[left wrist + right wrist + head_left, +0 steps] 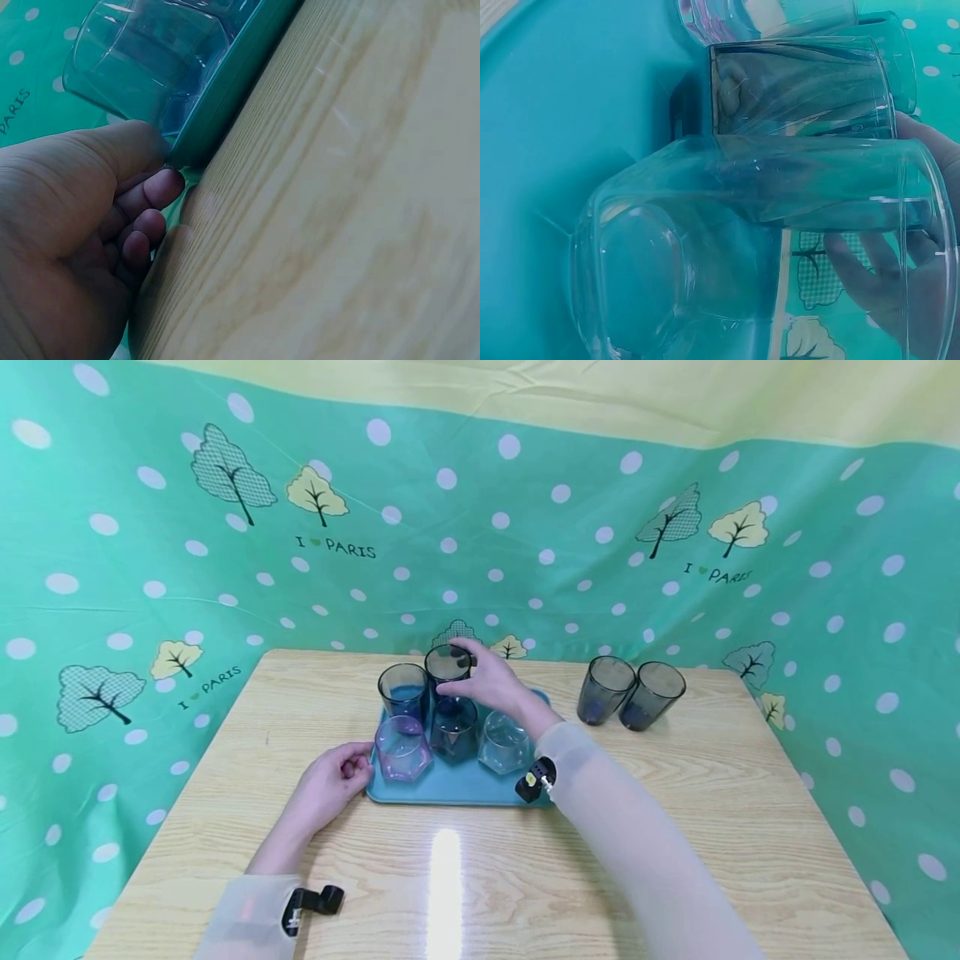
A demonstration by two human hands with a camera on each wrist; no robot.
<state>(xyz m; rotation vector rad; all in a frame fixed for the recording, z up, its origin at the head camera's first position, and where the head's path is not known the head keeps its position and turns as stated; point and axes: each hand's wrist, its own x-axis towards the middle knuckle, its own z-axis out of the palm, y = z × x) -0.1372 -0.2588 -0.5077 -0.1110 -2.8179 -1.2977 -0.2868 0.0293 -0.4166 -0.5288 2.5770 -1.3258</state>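
Note:
My right hand (491, 681) grips a tall smoked drinking glass (442, 664) near its rim, at the back middle of the blue tray (450, 792). My left hand (333, 781) pinches the tray's left edge near the front corner, thumb on top and fingers curled. On the tray, a purple-tinted faceted glass (403, 752), a dark faceted glass (453, 735) and a clear faceted glass (504, 745) form the front row. Another tall smoked glass (403, 689) stands behind them at left. In the right wrist view the clear glass (682, 255) partly covers my right hand.
Two more tall smoked glasses, one at left (603, 689) and one at right (651, 695), stand side by side right of the tray. The wooden table (360, 877) reaches back to a green dotted curtain (525, 568).

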